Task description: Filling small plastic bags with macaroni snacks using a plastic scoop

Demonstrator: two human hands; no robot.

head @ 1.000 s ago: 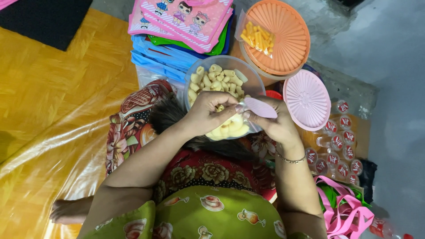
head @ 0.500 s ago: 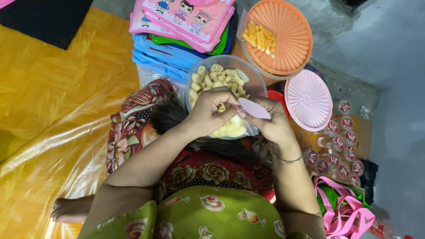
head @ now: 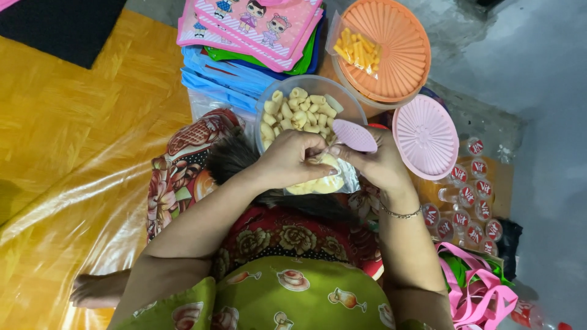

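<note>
Head view: the person sits on the floor and both hands meet just in front of the body, over the lap. The left hand (head: 292, 157) is closed around the top of a small clear plastic bag (head: 323, 181) that already has pale curled crackers in it, pinching the mouth so it stays gathered. The right hand (head: 380, 166) grips the other side of the bag and also carries a small pink scoop (head: 354, 135) between its fingers, kept in hand rather than set down. The bag hangs low and close to the body, right below the clear tub of crackers (head: 299, 113), so the two are nearly touching and the crackers have little way to go.

Behind the tub, an orange ridged lid (head: 391, 61) covers a larger container and serves as a shelf for a small packet of yellow sticks (head: 359, 50). A pink ridged lid (head: 426, 135) lies just to the right of the tub, off it and within reach. To the left, a stack of flat coloured bags (head: 244, 43) is piled on the floor. Small sealed drink cups (head: 468, 201) sit clustered at the right, near pink straps (head: 477, 293).
</note>
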